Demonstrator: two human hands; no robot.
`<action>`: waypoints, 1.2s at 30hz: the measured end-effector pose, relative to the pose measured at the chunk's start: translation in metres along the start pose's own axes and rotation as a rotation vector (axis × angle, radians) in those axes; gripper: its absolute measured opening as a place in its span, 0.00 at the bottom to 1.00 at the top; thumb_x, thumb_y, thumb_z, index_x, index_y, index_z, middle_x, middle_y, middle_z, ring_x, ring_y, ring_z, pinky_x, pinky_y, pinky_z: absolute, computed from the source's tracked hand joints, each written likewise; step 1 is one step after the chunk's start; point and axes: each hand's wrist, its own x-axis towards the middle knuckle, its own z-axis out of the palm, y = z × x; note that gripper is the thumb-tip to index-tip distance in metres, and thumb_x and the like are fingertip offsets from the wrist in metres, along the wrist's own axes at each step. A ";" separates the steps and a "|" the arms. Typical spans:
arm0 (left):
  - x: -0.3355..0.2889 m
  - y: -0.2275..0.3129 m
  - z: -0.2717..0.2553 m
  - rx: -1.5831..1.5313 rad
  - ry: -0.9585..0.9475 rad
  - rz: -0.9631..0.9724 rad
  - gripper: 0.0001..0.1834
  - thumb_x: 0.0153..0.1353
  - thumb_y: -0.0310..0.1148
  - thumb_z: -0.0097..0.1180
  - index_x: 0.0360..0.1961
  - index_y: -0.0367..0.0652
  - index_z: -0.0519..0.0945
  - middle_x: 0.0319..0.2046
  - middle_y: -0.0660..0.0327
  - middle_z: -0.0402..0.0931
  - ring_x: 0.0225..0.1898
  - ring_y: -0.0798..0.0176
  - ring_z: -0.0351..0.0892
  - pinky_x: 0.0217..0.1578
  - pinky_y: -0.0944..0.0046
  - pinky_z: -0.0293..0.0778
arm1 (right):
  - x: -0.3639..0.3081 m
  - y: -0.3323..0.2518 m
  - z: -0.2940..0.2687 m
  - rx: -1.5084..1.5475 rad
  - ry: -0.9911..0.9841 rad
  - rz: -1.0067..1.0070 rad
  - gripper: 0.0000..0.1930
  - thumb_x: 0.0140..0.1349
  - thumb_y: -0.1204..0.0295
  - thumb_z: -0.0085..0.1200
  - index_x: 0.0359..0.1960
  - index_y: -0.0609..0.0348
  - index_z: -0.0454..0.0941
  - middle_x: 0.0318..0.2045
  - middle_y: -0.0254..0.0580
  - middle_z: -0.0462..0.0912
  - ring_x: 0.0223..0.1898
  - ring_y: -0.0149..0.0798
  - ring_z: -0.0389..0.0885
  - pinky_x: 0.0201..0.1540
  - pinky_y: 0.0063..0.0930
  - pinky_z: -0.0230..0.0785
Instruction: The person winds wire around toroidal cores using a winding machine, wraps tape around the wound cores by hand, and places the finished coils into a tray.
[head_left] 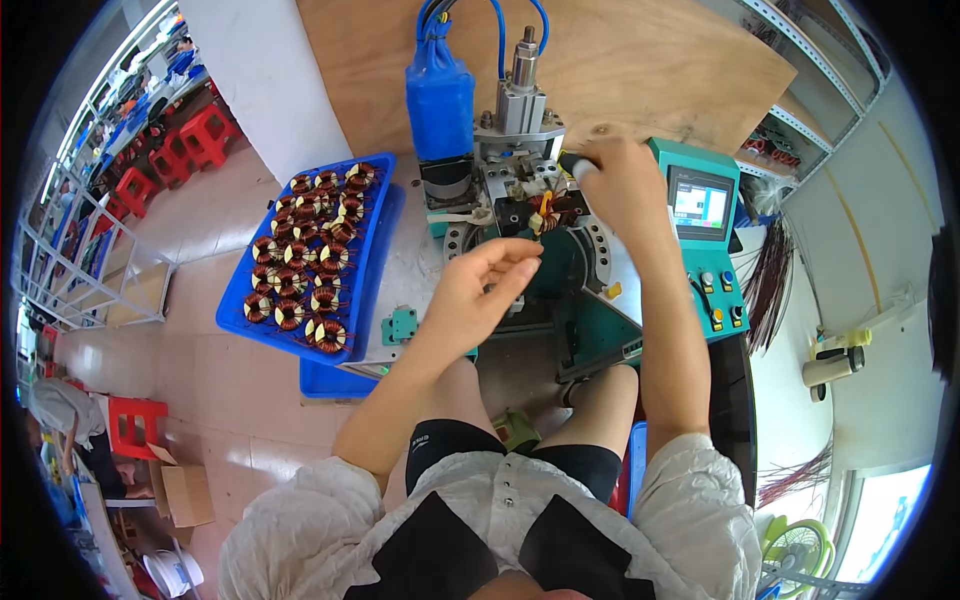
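My left hand (490, 285) is just in front of a winding machine (518, 110), thumb and fingertips pinched together. What they hold, if anything, is too small to make out. Right at those fingertips, in the machine's jaws, sits a ring coil (546, 216) with copper-coloured wire and a yellow piece. My right hand (625, 190) is closed around a dark and light-grey handle (578, 166) on the machine's right side; its fingers are partly hidden. To the left, a blue tray (232, 318) holds rows of copper-wound ring coils (296, 255).
A green control box (712, 262) with a screen and buttons stands at the right. Behind it hang bundles of dark red wires (770, 290). A small green block (400, 326) lies on the bench beside my left forearm. Red stools (205, 137) stand farther left.
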 end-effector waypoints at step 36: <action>-0.016 -0.040 0.017 0.090 0.123 0.110 0.16 0.63 0.28 0.58 0.51 0.33 0.75 0.50 0.54 0.75 0.48 0.62 0.79 0.48 0.65 0.74 | 0.005 -0.006 0.006 -0.184 -0.166 -0.234 0.08 0.46 0.77 0.53 0.27 0.61 0.84 0.26 0.54 0.81 0.31 0.54 0.80 0.37 0.45 0.73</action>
